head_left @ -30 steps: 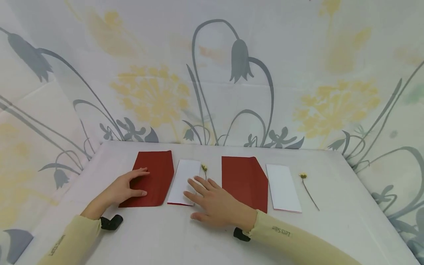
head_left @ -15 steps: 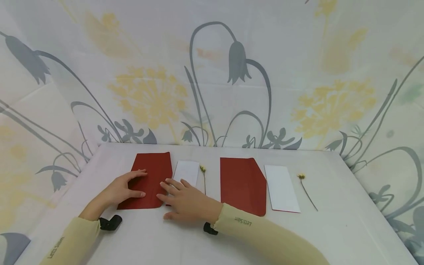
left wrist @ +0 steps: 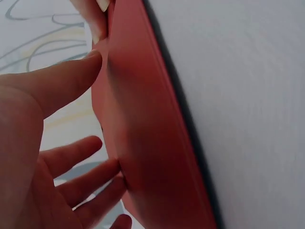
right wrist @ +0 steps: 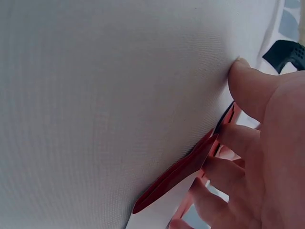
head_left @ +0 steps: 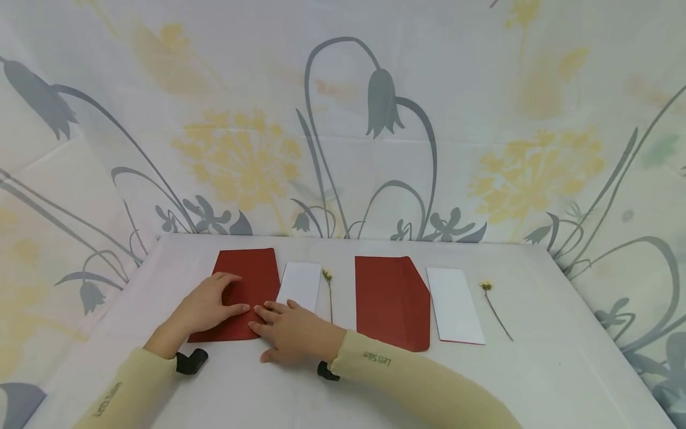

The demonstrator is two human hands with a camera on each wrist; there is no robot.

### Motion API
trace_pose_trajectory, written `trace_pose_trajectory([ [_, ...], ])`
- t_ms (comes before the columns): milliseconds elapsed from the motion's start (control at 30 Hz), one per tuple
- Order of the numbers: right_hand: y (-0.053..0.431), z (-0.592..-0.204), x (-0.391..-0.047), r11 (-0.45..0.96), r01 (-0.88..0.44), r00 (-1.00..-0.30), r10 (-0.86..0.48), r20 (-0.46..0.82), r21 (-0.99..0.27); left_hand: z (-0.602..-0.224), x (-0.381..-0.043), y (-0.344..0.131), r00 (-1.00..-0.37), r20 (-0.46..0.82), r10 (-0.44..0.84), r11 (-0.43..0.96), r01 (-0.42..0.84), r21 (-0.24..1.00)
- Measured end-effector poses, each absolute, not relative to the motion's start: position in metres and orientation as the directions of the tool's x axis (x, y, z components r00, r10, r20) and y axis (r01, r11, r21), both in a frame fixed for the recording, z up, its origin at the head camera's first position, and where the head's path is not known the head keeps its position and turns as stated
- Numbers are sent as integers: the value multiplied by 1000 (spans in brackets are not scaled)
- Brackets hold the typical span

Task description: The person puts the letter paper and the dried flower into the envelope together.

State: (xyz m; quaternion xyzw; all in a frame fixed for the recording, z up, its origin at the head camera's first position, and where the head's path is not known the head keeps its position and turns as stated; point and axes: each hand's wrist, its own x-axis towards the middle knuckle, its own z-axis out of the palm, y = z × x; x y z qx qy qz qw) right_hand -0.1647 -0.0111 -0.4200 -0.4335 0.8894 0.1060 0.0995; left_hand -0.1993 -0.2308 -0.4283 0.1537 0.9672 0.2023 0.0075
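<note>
We are resting our left hand (head_left: 206, 304) on the left red envelope (head_left: 243, 268), its fingers spreading apart from the thumb and pinching nothing, with the envelope lying directly under them on the white tabletop (head_left: 225, 393). We are stretching our right hand (head_left: 300, 330) across from the other side, its fingers fanning out almost straight, the fingertips touching the envelope's near right corner and the thumb lying lower, on the tabletop side. Just beyond the right fingers we are seeing the left white card (head_left: 300, 280), its near part hiding beneath that hand, and beside it a dried flower (head_left: 327, 276) standing out with its yellow head pointing away from the fingers. Farther to the right of those fingers, the right red envelope (head_left: 393, 298), the right white card (head_left: 455, 304) and another dried flower (head_left: 495, 310) are lying in a row, well apart from both hands.
</note>
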Motion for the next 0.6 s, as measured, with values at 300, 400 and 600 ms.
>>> trace_pose_trajectory([
  [300,-10,-422,-164,604,-792,-604,-755,-255,88,-432,-202,-224,-959,52,277,903,279,328],
  [400,-9,-423,-164,608,-790,-606,-756,-250,77,-429,-202,-222,-958,57,280,900,283,331],
  [600,-8,-424,-164,614,-786,-610,-750,-255,73,-423,-203,-217,-943,94,320,883,332,332],
])
